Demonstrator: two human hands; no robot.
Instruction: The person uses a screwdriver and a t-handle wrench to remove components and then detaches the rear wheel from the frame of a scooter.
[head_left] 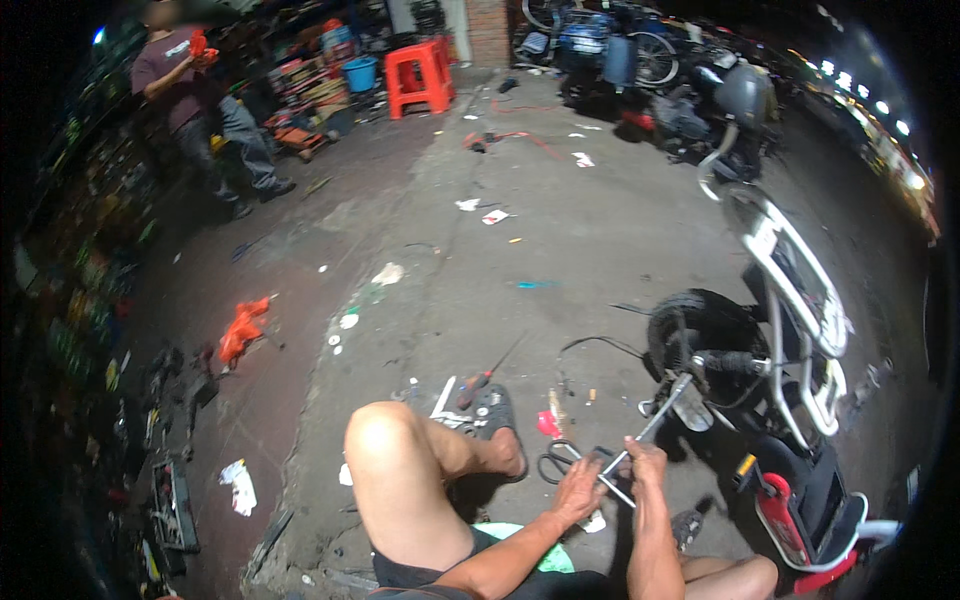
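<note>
Both hands low by the toppled scooter [790, 400]: left hand [578, 490] and right hand [648, 462] pinching a thin metal rod [655, 420] over the concrete floor [560, 230], scissors [557, 462] beside. Best gripped near the joint, wrists braced, steady pull.

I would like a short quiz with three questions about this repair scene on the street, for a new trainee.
1. True or false: both hands, the left hand and the right hand, are on the thin metal part beside the scooter.
2. What lies on the ground just left of the left hand?
A. black scissors
B. a hammer
C. a tyre
3. Fill in: the screwdriver past the sandal has a ___ handle.

Key: 1 true; 2 A; 3 red
</note>
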